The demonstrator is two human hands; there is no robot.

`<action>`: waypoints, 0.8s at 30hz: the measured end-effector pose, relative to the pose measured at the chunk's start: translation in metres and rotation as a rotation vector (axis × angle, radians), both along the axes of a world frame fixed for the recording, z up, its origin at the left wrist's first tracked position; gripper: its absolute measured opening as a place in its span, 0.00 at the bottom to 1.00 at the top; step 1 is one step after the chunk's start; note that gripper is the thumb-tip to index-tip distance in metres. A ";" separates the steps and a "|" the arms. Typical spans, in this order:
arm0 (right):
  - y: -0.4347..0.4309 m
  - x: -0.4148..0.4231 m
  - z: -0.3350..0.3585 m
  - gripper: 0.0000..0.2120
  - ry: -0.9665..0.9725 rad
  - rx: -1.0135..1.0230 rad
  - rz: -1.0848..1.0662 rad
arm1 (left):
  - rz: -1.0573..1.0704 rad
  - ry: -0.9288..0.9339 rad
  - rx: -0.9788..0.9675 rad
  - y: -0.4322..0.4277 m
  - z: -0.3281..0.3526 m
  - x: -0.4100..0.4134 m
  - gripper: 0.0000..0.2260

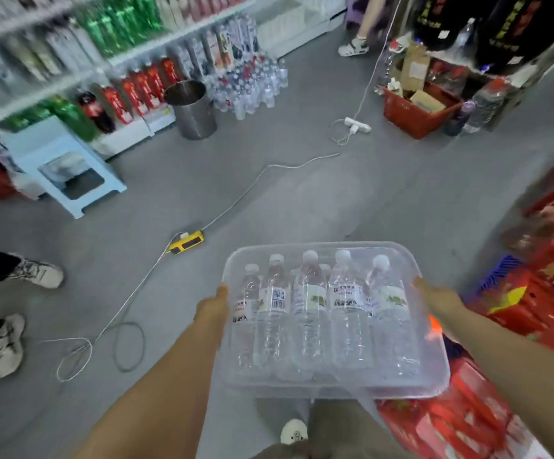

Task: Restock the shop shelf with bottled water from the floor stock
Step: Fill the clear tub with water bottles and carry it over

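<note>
Clear ribbed bottles (312,313) with white caps are sitting side by side in a see-through, round-cornered plastic bin (335,389) at 5 o'clock. The left hand (214,304) and right hand (434,298) are gripping its side rims. Smooth grey floor (302,193) is spreading beneath, and the shelf (70,77) is standing at 10 o'clock.

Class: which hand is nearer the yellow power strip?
Left. The left hand grips the clear tub on the side toward the yellow power strip, which lies ahead-left of it; the right hand grips the opposite side.

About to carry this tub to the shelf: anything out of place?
Yes. A white cable snakes loose across the floor between tub and shelf, past a yellow device, looping at left: a likely trip hazard.
</note>
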State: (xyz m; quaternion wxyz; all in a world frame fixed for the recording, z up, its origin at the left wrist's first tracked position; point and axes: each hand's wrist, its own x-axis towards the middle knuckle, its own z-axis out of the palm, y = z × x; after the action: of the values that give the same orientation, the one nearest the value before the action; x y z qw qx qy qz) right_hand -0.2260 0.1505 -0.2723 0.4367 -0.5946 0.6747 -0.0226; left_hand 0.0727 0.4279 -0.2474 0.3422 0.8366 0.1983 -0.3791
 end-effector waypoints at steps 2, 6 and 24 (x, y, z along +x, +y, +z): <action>-0.016 0.044 0.000 0.22 0.002 0.094 0.043 | 0.088 0.035 -0.076 -0.001 -0.001 0.035 0.35; -0.068 0.150 -0.017 0.19 -0.007 0.095 0.098 | 0.191 0.051 -0.108 -0.022 -0.006 0.118 0.34; -0.305 0.658 -0.008 0.24 -0.050 0.138 0.307 | 0.467 0.023 -0.191 -0.191 -0.004 0.508 0.28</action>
State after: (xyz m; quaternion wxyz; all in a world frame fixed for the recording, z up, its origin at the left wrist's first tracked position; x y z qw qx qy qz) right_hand 0.4323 -0.1547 -0.2803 0.4913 -0.6586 0.5649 0.0760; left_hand 0.5810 0.2372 -0.2514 0.4959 0.7274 0.3535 -0.3164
